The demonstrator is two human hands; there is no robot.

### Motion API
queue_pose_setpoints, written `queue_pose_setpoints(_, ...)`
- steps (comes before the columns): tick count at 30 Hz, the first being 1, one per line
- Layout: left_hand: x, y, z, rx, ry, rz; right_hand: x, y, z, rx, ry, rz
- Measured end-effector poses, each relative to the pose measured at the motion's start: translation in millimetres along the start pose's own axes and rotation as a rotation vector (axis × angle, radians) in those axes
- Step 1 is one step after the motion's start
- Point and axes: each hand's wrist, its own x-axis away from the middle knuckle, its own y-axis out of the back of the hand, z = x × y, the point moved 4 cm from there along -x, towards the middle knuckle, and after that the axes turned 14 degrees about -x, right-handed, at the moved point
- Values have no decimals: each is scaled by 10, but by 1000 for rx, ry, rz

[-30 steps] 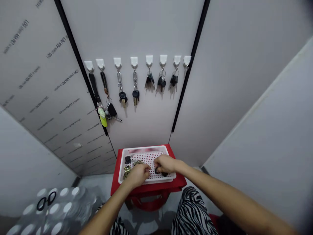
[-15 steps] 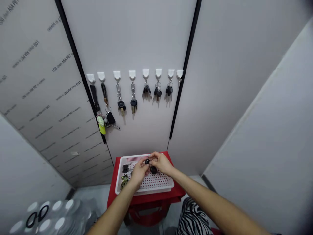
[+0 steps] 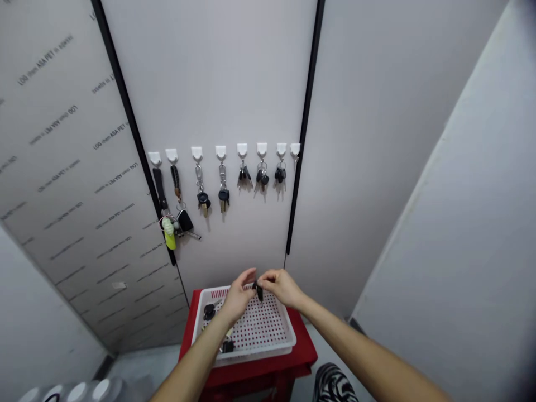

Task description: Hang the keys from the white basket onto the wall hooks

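A bunch of keys with black heads (image 3: 259, 292) hangs just above the white basket. My right hand (image 3: 281, 286) pinches it at the top between thumb and fingers. Beside it on the left is my left hand (image 3: 238, 296), its fingers stretched out and apart, the thumb close to the keys; whether it touches them I cannot tell. In the perforated white basket (image 3: 268, 353), more black-headed keys (image 3: 209, 311) lie at the left, and another dark bunch (image 3: 227, 347) sits near the front, partly behind my left forearm.
The basket stands on a red stool (image 3: 305, 346). White hooks (image 3: 220, 152) in a row on the wall carry several key bunches (image 3: 223, 196); the rightmost hook (image 3: 295, 149) has no key bunch. White-capped bottles (image 3: 103, 389) stand at lower left.
The view has tilted up, so the hooks sit lower in it. My left fingers have spread from around the keys, while my right hand keeps its pinch and the keys now hang down.
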Motion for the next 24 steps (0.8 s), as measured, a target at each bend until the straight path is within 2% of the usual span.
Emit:
queue_pose_setpoints(3,-97,17,-146,-158,-33,54,-63,143,123,-32,-14,-32)
queue_pose_setpoints(6,-193,52,-287,-281,-91,-18,-114,279,276,-81,-29,-59)
queue_pose_setpoints(9,-261,23,-533,-300,-243,-86,-185,448,504,-107,0,-103)
queue_pose_setpoints(12,-320,-51,-907,-361,-394,-173,-305,693,816,-130,78,-204)
queue_pose_setpoints(18,-567,-249,-1861,-620,-684,-313,-626,1262,1516,-217,265,-439)
queue_pose_setpoints(21,-740,-348,-2230,-733,-758,-362,-758,1516,1760,-196,310,-567)
queue_pose_setpoints(24,-882,-429,-2450,-797,-749,-379,-868,1707,1890,-132,314,-661)
